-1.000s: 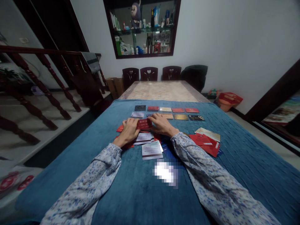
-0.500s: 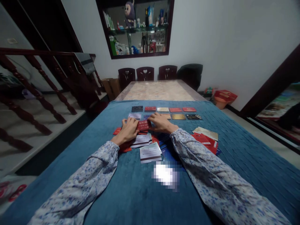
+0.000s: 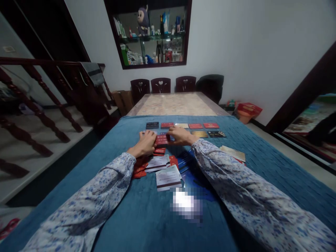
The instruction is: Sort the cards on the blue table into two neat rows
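My left hand [image 3: 145, 143] and my right hand [image 3: 181, 136] both pinch a red card [image 3: 162, 139] by its ends, just above the blue cloth [image 3: 147, 213]. Beyond the hands, cards lie in neat rows: a dark card [image 3: 152, 125], red cards [image 3: 195, 126] and a gold card [image 3: 200, 133]. Below my hands lies a loose pile of red and white cards [image 3: 157, 163], with a white striped card [image 3: 168, 177] nearest me.
A second heap of cards [image 3: 233, 153] sits right of my right sleeve. Beyond the cloth is the bare marble tabletop [image 3: 174, 104], with dark chairs [image 3: 160, 85] at its far end. A wooden stair railing [image 3: 47, 101] runs along the left.
Both hands have carried the red card a little farther away, toward the rows of cards. My view has shifted forward slightly.
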Tool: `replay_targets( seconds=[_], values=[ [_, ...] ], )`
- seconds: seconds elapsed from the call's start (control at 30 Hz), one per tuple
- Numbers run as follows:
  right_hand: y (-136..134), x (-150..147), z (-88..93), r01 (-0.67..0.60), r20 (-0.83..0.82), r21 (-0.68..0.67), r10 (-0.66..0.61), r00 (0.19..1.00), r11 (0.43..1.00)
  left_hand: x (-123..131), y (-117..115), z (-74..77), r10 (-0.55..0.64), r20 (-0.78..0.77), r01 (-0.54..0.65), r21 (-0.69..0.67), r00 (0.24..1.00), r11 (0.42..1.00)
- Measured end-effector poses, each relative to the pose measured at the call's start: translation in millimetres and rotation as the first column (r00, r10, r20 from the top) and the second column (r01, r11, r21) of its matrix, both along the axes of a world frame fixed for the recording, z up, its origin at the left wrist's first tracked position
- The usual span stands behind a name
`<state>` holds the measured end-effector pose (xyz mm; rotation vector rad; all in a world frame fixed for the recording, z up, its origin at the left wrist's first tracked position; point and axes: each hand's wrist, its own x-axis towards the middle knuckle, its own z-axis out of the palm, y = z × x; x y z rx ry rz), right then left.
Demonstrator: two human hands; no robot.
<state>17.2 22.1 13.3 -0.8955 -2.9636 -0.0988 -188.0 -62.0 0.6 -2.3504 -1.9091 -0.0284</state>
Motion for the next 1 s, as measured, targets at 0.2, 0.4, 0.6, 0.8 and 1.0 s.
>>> replay_targets(
  seconds=[0.2, 0.4, 0.6, 0.8, 1.0],
  values=[
    [20, 0, 4.6, 0.016, 0.009, -0.001, -0.016, 1.000, 1.000, 2, 24, 7.9, -0.015, -0.028, 0.015, -0.011, 0.999, 1.000],
    [38, 0, 7.1, 0.075, 0.012, 0.013, -0.075, 0.997, 0.997, 8, 42, 17.4, -0.019, -0.028, 0.019, -0.013, 0.999, 1.000],
    [55, -1, 14.5, 0.089, 0.045, 0.021, -0.090, 0.995, 0.996, 8, 65, 20.9, -0.012, -0.023, 0.012, -0.008, 1.000, 1.000],
    [74, -2, 12.4, 0.118, 0.064, 0.029, -0.120, 0.991, 0.993, 7, 89, 17.9, -0.025, -0.019, 0.025, -0.014, 1.000, 1.000],
    [92, -6, 9.6, 0.148, 0.062, 0.018, -0.149, 0.987, 0.989, 5, 111, 14.6, -0.013, -0.017, 0.012, -0.045, 1.000, 0.999]
  ],
)
